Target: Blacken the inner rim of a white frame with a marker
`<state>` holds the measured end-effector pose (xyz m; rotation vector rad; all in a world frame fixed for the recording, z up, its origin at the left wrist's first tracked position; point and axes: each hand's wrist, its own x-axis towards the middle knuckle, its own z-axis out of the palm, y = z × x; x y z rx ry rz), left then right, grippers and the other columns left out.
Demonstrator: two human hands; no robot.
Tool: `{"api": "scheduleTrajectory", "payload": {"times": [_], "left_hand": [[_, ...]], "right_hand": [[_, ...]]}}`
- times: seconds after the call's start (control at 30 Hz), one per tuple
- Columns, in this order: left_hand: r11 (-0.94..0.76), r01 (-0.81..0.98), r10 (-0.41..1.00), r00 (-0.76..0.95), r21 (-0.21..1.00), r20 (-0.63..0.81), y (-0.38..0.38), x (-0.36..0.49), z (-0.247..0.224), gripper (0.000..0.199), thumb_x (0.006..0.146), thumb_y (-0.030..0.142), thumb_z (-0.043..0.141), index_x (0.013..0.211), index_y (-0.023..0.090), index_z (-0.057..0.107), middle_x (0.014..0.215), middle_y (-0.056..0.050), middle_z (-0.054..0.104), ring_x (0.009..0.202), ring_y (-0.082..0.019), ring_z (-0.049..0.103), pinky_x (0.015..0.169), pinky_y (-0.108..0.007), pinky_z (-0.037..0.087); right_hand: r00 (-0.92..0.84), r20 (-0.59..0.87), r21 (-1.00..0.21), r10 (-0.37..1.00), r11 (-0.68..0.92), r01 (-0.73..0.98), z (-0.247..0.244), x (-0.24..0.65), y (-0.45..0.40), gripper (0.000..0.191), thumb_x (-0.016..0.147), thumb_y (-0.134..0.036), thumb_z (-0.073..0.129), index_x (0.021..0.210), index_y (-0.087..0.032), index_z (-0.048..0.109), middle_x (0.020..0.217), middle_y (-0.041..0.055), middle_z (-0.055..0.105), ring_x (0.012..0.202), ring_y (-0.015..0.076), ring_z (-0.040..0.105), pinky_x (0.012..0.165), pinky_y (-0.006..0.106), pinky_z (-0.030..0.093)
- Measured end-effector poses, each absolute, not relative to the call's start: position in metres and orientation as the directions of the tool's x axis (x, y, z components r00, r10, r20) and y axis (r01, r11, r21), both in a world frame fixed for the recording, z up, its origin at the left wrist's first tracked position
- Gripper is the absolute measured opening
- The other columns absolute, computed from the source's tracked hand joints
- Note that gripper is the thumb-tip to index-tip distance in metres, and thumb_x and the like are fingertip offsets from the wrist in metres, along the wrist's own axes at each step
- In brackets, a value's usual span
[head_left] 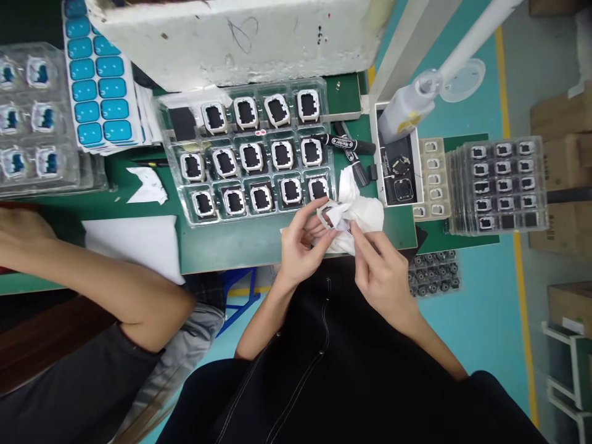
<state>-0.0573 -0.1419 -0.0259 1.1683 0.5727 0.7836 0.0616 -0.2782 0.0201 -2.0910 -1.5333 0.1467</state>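
My left hand (300, 246) holds a small silver-white frame (325, 216) by its edges, between thumb and fingers, just in front of the clear tray (272, 176). With thumb and fingers pinched, my right hand (382, 274) grips a white cloth (367, 214), part of which lies against the frame. The rest of the cloth is bunched on the green table (231, 246) behind my hands. Several similar frames with dark centres sit in rows in the tray's compartments; one compartment at the back left holds only a dark square (182, 123).
Black markers (349, 143) lie right of the tray. A white box (419, 179) holds a bottle (407, 108). Stacked trays (502, 185) stand at the right. Another person's arm (111, 287) reaches in at the left, near white paper (134, 240) and blue-patterned sheets (99, 80).
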Motion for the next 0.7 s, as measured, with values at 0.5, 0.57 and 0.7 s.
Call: {"api": "scheduleTrajectory", "payload": {"times": [0.5,0.57,0.7], "left_hand": [[0.232,-0.277,0.798,0.602,0.932,-0.02,-0.142,-0.055,-0.029,0.056,0.09,0.028,0.088,0.141,0.029,0.065,0.128,-0.008,0.079,0.118,-0.026,0.08,0.104,-0.04,0.069],[0.233,-0.28,0.795,0.607,0.931,-0.016,-0.142,-0.055,-0.028,0.056,0.09,0.028,0.088,0.141,0.029,0.065,0.13,-0.008,0.079,0.119,-0.026,0.079,0.104,-0.039,0.069],[0.237,-0.313,0.756,0.654,0.919,0.027,-0.138,-0.058,-0.021,0.055,0.09,0.024,0.088,0.139,0.03,0.066,0.146,-0.01,0.072,0.115,-0.027,0.081,0.098,-0.037,0.071]], "right_hand": [[0.291,0.243,-0.488,0.925,-0.143,0.861,0.02,0.086,-0.286,0.065,0.107,-0.011,0.047,0.169,-0.026,0.038,0.111,0.01,0.066,0.091,0.0227,0.069,0.077,0.035,0.057],[0.292,0.242,-0.472,0.925,-0.15,0.869,0.023,0.09,-0.29,0.059,0.107,-0.013,0.048,0.165,-0.025,0.045,0.103,0.0076,0.066,0.082,0.0203,0.066,0.069,0.034,0.053],[0.289,0.231,-0.44,0.929,-0.165,0.883,0.026,0.099,-0.293,0.049,0.108,-0.012,0.046,0.155,-0.019,0.054,0.094,0.0051,0.063,0.076,0.0177,0.062,0.063,0.033,0.045]]}}
